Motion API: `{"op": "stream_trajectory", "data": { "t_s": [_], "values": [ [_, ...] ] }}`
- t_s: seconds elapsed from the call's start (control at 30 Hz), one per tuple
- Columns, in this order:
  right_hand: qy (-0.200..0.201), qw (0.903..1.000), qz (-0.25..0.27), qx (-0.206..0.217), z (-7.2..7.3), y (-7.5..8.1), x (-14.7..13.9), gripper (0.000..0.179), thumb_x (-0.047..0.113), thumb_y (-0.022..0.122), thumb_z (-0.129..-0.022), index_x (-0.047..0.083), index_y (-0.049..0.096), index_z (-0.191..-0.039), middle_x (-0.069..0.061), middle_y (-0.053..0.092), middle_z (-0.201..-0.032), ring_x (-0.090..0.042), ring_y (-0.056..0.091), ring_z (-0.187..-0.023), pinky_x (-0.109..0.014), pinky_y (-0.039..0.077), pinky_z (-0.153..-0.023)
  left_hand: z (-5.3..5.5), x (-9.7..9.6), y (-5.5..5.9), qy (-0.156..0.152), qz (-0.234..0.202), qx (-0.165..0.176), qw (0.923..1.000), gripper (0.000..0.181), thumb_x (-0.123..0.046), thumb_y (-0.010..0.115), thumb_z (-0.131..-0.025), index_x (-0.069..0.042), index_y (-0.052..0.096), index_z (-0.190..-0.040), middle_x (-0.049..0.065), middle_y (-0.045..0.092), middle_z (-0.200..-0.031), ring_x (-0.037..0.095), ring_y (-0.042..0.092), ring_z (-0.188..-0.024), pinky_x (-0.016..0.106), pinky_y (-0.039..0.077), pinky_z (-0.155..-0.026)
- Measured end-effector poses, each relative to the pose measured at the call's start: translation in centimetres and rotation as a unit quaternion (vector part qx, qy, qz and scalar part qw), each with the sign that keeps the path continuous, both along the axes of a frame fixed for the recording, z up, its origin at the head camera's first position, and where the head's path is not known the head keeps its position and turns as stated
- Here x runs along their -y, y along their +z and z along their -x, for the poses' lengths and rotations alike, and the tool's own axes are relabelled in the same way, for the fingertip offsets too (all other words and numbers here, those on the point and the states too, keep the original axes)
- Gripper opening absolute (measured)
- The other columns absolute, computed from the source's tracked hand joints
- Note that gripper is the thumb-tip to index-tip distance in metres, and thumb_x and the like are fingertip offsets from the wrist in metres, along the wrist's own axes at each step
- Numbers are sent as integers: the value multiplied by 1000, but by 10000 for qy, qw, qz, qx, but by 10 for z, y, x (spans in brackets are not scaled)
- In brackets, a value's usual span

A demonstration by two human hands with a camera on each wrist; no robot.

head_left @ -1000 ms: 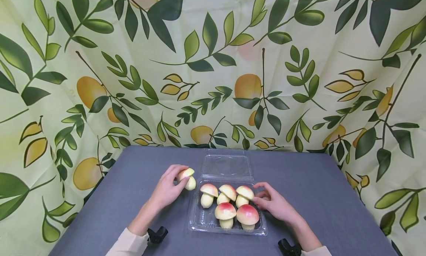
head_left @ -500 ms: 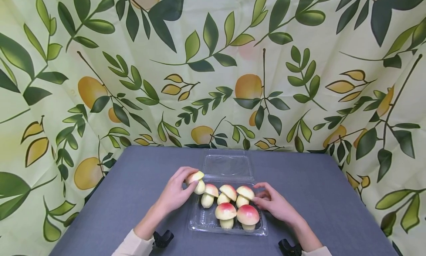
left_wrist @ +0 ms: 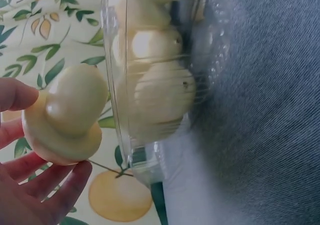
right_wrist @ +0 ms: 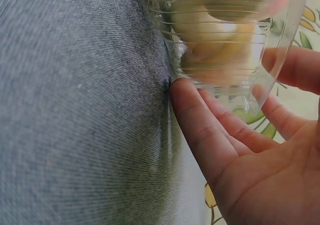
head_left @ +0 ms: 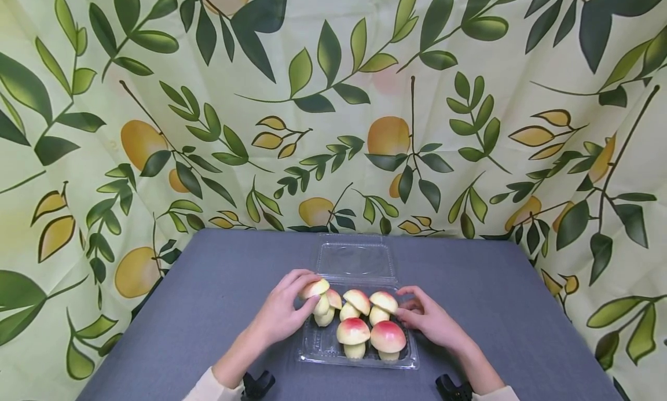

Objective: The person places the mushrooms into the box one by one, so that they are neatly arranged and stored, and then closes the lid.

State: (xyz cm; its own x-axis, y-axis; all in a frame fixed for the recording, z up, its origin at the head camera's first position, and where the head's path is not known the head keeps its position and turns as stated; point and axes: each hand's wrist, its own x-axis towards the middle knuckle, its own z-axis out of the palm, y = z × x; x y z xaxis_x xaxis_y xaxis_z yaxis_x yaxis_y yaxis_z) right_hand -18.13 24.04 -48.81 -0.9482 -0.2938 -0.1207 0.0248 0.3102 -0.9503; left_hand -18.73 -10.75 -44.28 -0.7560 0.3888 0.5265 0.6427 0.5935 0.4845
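My left hand grips a toy mushroom with a cream-and-pink cap over the far left part of a clear plastic container. In the left wrist view this toy mushroom sits between thumb and fingers, stem turned up in the picture, beside the container wall. Several similar toy mushrooms stand inside the container, some with red cap tops. The held one overlaps the far-left mushroom in the head view. My right hand holds the container's right side; in the right wrist view a fingertip meets the base at the table.
The container's clear lid lies folded back behind it on the grey cloth-covered table. A leaf-and-fruit patterned curtain hangs behind and along both sides. Black wrist devices sit below each wrist.
My left hand has carried the toy mushroom rightward and nearer, from beside the container to over its far left part. My right hand and the container have stayed almost still.
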Motion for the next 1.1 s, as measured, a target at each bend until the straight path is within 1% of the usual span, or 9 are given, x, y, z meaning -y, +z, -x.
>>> {"op": "stream_trajectory", "data": {
  "t_s": [0.17, 0.33, 0.43, 0.57, 0.63, 0.77, 0.97, 1.1],
  "values": [
    [-15, 10000, -40, -5, 0, 0, 1, 50, 25, 67, -100, 2, 44, -138, -14, 67, -107, -26, 66, -99, -34, 57, -80, -6, -2, -2, -100, 137, 30, 9999, 34, -19, 76, -90, -15, 70, -123, -1, 63, -123, 19, 60, -116, 42, 53, -93],
    [-8, 10000, -37, -26, 0, 0, 1, 50, 23, 67, -100, 2, 44, -138, -15, 66, -107, -25, 66, -99, -32, 57, -80, -9, -6, -6, -189, 265, 99, 9994, 34, -19, 75, -90, -16, 70, -123, -1, 63, -124, 19, 60, -116, 43, 52, -94],
    [11, 10000, -20, -44, -1, 0, 0, 49, 22, 66, -100, 1, 44, -138, -16, 66, -108, -26, 66, -99, -32, 57, -80, -11, -7, -9, -245, 297, 3, 9993, 33, -19, 75, -89, -17, 70, -122, -3, 63, -123, 18, 60, -115, 43, 52, -94],
    [33, 10000, 17, -59, -1, 0, 1, 50, 22, 66, -100, 1, 43, -138, -15, 66, -108, -26, 66, -99, -33, 57, -81, -13, -7, -12, -400, 333, -302, 9982, 34, -18, 75, -88, -16, 70, -122, -2, 63, -122, 18, 60, -114, 43, 53, -92],
    [17, 10000, 13, -50, -1, 0, 1, 50, 22, 67, -100, 1, 43, -138, -15, 66, -108, -26, 65, -99, -33, 57, -81, -14, -7, -13, -483, 376, -403, 9973, 35, -18, 76, -87, -15, 70, -122, -1, 63, -123, 18, 60, -114, 42, 53, -92],
    [-43, 10000, -2, -8, -1, 1, 2, 49, 22, 67, -99, 2, 44, -138, -15, 66, -108, -25, 65, -98, -31, 57, -80, -17, -8, -15, -569, 504, -394, 9963, 35, -20, 76, -88, -14, 70, -121, 1, 63, -123, 19, 60, -115, 41, 54, -92],
    [-57, 9999, -84, -19, -1, 1, 2, 50, 23, 68, -99, 2, 45, -138, -14, 66, -107, -25, 66, -98, -31, 56, -79, -21, -8, -19, -602, 645, -317, 9956, 33, -21, 75, -89, -15, 70, -121, 1, 63, -124, 19, 60, -115, 43, 55, -90],
    [-65, 9999, -97, -49, 0, 0, 2, 49, 23, 68, -99, 2, 45, -137, -14, 66, -106, -25, 66, -98, -31, 56, -78, -23, -8, -22, -620, 721, -401, 9947, 33, -21, 76, -88, -15, 70, -120, -1, 63, -122, 17, 61, -110, 40, 55, -87]
  ]
}}
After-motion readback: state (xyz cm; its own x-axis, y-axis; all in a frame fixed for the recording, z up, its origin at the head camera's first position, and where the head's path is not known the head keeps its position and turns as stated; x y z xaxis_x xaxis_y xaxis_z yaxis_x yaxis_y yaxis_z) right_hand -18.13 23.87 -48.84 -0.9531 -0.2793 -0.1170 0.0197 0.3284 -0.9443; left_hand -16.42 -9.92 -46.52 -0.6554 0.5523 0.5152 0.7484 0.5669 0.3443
